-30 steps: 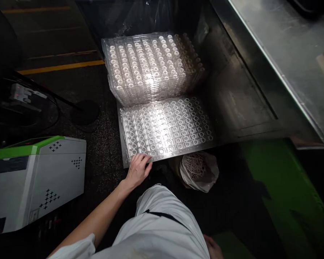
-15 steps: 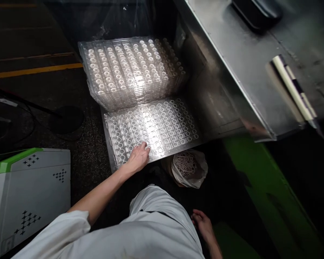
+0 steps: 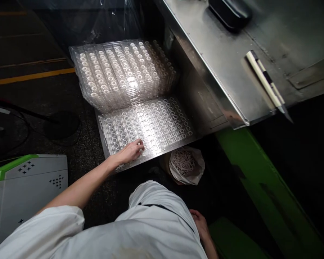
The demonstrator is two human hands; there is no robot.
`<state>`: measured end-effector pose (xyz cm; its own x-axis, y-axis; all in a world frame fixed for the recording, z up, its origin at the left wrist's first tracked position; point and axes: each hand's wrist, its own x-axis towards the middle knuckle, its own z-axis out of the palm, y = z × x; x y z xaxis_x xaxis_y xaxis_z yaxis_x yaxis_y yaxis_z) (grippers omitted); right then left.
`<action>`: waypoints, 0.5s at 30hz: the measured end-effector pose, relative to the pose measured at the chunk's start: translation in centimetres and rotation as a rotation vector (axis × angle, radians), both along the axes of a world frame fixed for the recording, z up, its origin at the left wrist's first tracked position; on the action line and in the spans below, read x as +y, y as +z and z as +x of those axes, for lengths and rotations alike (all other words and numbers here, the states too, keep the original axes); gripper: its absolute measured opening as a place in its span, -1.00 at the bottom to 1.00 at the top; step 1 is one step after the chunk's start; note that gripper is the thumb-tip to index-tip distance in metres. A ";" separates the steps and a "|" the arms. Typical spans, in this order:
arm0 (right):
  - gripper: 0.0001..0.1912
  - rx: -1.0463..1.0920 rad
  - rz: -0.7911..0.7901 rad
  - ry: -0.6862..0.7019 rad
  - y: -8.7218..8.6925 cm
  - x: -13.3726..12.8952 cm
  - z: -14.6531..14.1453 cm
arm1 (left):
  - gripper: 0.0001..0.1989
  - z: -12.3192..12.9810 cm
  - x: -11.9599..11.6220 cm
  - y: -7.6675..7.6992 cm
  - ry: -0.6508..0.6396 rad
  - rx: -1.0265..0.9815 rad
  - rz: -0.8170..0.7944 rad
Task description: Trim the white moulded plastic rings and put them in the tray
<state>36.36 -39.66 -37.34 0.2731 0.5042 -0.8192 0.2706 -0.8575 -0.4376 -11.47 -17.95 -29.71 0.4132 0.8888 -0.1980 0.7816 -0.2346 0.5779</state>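
Plastic tray [image 3: 163, 122]: left hand [image 3: 131, 150] moved in from edge; curled, contents unclear.
Right hand [image 3: 201, 225]: grip unclear.
Count: one stack [image 3: 118, 73], one bag [image 3: 198, 167].

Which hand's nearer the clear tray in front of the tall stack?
Left. The left hand is over the near part of the clear tray; contact unclear. The right hand is farther back, beside the white clothing, off the tray.
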 end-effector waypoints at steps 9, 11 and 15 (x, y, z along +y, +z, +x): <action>-0.50 0.018 -0.003 -0.012 1.4 1.1 -0.5 | -0.64 -1.1 -0.8 -2.0 0.043 -0.078 0.042; -0.56 0.002 -0.024 0.038 1.9 1.6 -1.1 | -0.64 -2.0 -1.3 -2.2 0.053 -0.078 0.051; -0.77 -0.059 -0.041 0.008 2.7 1.7 -3.0 | -0.60 -2.7 -1.4 -2.4 0.029 -0.169 0.060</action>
